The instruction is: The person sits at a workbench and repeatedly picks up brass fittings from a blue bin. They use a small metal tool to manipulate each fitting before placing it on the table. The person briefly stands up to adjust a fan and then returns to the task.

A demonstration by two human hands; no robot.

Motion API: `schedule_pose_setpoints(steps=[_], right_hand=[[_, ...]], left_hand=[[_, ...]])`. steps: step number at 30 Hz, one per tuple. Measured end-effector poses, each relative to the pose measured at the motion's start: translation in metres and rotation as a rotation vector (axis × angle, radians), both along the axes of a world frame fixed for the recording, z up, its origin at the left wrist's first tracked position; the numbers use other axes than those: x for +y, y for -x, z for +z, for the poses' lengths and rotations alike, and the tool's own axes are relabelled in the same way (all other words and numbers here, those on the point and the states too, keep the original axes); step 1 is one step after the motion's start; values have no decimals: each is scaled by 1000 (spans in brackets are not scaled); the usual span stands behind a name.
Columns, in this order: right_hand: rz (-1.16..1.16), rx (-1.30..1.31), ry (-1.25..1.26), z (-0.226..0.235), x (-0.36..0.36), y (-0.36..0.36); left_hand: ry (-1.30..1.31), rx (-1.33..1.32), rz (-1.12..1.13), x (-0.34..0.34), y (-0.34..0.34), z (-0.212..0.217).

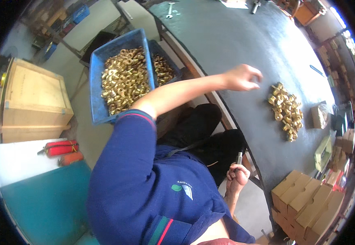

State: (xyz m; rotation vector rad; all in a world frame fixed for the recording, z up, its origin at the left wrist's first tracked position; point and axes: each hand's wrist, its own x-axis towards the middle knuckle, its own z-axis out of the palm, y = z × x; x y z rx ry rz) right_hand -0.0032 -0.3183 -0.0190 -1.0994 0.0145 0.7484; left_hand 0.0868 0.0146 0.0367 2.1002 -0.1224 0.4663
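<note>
My left hand [244, 78] reaches over the dark table top, its fingers bent and parted from the thumb, with nothing seen between them. Just beyond it to the right lies a loose pile of brass fittings [285, 110], shaped like small nuts and elbows. My right hand [238, 176] is closed in front of my body, by the table's near edge. A short metal rod-like piece [239, 157] sticks up out of that fist; its lower part is hidden by the fingers.
A blue plastic crate [94, 83] full of brass fittings stands left of the table, with a darker bin [177, 61] of fittings beside it. A wrench [170, 10] and a blue pen-like thing [318, 70] lie on the table. Cardboard boxes [304, 196] are stacked at the right.
</note>
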Motion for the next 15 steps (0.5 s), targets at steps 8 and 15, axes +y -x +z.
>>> schedule_pose_setpoints(steps=[8,15], right_hand=[[140,-15,63,2,32,-5],[273,-106,47,12,61,-2]], left_hand=[[189,414,785,169,274,-74],[-766,850,710,155,295,-116]])
